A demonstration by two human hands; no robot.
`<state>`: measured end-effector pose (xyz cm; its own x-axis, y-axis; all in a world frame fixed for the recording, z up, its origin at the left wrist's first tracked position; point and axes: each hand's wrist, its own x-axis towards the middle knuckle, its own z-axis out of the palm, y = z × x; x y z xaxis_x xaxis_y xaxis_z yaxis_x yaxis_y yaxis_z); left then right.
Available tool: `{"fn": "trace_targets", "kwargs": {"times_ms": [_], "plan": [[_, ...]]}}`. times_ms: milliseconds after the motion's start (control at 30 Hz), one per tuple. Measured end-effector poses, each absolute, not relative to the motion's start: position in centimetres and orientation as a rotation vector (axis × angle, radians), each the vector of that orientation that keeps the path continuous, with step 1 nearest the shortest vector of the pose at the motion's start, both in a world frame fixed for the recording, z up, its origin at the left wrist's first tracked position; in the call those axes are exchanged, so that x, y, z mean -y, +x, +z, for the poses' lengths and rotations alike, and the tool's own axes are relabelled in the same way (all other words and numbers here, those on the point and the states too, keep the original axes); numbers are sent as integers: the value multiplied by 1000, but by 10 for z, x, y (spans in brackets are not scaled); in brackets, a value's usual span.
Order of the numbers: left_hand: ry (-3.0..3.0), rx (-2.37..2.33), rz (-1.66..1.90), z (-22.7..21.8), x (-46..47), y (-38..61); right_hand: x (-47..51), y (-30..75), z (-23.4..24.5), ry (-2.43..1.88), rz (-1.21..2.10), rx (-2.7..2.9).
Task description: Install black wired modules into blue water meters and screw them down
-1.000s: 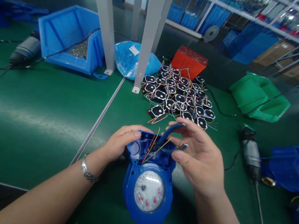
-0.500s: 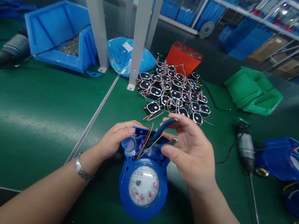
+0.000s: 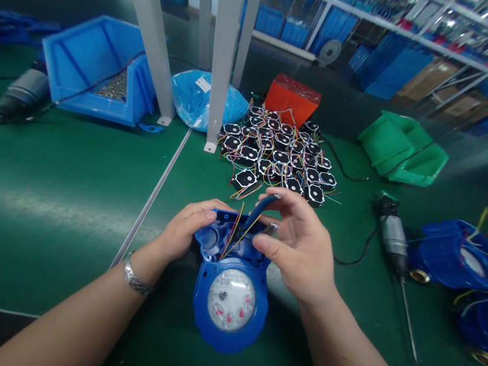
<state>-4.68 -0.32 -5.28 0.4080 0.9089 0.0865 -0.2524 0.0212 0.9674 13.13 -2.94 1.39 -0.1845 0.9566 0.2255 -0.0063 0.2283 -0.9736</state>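
Note:
A blue water meter point(image 3: 231, 294) with a white dial lies on the green bench in front of me, its upper compartment open with red and yellow wires point(image 3: 234, 233) sticking out. My left hand point(image 3: 184, 232) grips the meter's upper left side, fingers curled over its rim. My right hand point(image 3: 299, 243) is closed on a curved blue part point(image 3: 261, 207) held over the open compartment, with a small metal piece point(image 3: 270, 228) by the thumb.
A pile of black wired modules point(image 3: 275, 160) lies beyond the meter, before an orange box point(image 3: 292, 98). A blue bin point(image 3: 91, 65), a blue bag point(image 3: 199, 100) and grey posts point(image 3: 222, 51) stand at left. Electric screwdrivers point(image 3: 394, 239) point(image 3: 21, 94), a green bin point(image 3: 398, 148) and more blue meters point(image 3: 462, 258) lie around.
The view has shifted slightly; meter and both hands sit a little more to the left and higher. The hands keep their grips, the right hand still holding the blue part over the compartment.

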Motion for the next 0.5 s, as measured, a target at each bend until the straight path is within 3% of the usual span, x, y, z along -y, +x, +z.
{"fn": "trace_targets", "kwargs": {"times_ms": [267,400,500], "plan": [[1213,-740,996,-48,4,-48,37,138,32,-858,1099,1399],[1184,-735,1002,-51,4,-48,44,171,64,-882,763,1319],[1159,-726,1010,-52,3,-47,41,197,62,-1162,604,1436]]}}
